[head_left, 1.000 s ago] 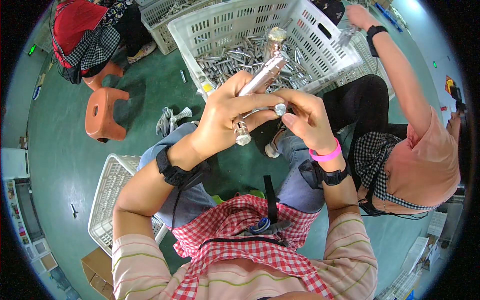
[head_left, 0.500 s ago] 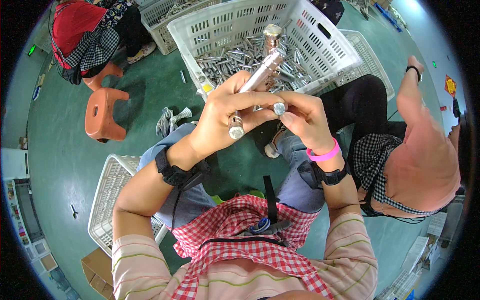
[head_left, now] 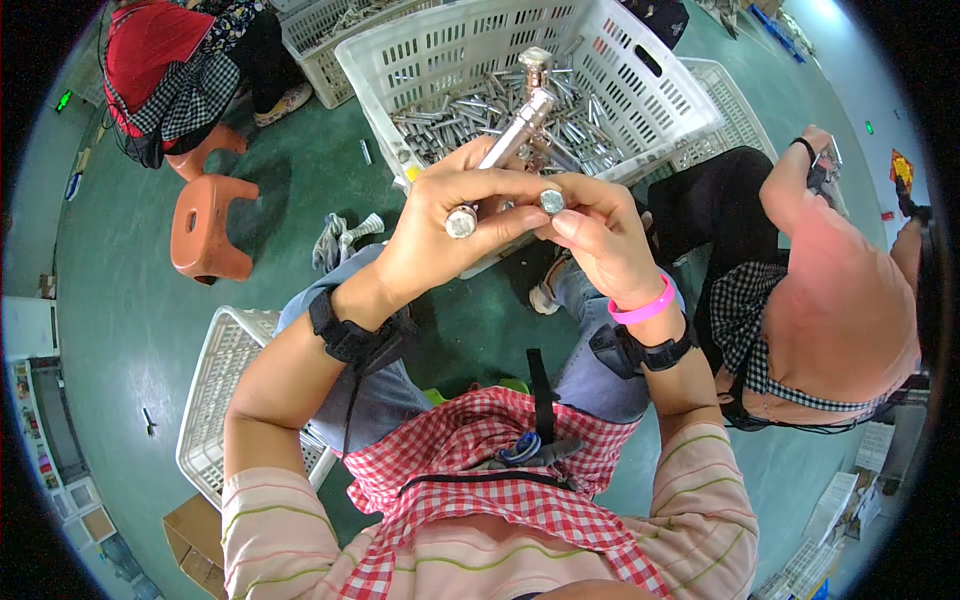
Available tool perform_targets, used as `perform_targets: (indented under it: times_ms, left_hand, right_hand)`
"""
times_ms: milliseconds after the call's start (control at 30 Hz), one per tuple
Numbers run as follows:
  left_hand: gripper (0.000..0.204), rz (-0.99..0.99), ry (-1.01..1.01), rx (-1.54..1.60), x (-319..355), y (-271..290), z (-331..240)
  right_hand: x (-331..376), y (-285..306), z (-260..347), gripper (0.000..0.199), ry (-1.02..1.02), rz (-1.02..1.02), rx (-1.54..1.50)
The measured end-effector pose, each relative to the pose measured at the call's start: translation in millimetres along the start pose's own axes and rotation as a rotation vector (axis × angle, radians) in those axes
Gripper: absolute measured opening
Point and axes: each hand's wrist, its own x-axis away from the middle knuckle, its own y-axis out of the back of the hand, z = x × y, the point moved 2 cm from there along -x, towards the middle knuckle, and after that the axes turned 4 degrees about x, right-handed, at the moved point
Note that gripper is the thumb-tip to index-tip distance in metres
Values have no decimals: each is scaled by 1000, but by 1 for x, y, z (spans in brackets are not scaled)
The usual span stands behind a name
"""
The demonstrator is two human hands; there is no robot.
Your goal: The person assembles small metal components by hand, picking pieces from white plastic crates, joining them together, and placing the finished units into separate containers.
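Note:
Closed around long silver metal bolts, my left hand [head_left: 415,225] is raised in front of the white crate. One bolt [head_left: 517,128] sticks out past its knuckles, and a round bolt end [head_left: 461,222] shows below the palm. My right hand [head_left: 612,250] pinches a bolt [head_left: 551,201] between thumb and fingers, its round end facing me. The left fingertips meet the right ones at this bolt; its length is hidden behind the fingers. Beyond the hands, the large white crate [head_left: 440,48] contains many similar bolts [head_left: 455,125]. Another bolt [head_left: 535,72] appears upright past the left hand.
A co-worker in pink [head_left: 840,310] sits close at my right; another in red [head_left: 165,60] sits at the far left. Orange stools [head_left: 205,225], a cloth glove [head_left: 340,240] and a loose bolt [head_left: 366,152] are on the green floor. A white basket [head_left: 205,400] stands by my left leg.
Both hands have shifted slightly left, and the bolts in my left hand have tilted a little. The pinched bolt stays between my fingers. The co-worker's arm at right has come lower and inward.

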Motion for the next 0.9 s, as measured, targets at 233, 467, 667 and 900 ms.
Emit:
perform_targets:
  times_ms: [233, 467, 667, 900]
  left_hand:
    - [23, -81, 17, -12, 4, 0, -2]
    - [29, 10, -25, -13, 2, 4, -3]
    - [28, 42, -60, -23, 2, 3, -3]
    - [31, 77, -113, -40, 0, 4, -3]
  right_hand:
    - [2, -4, 3, 32, -54, -28, 4]
    - [7, -3, 5, 33, 46, -48, 147]
    - [9, -6, 8, 33, 73, -42, 168]
    - [10, -9, 9, 30, 116, -65, 180]
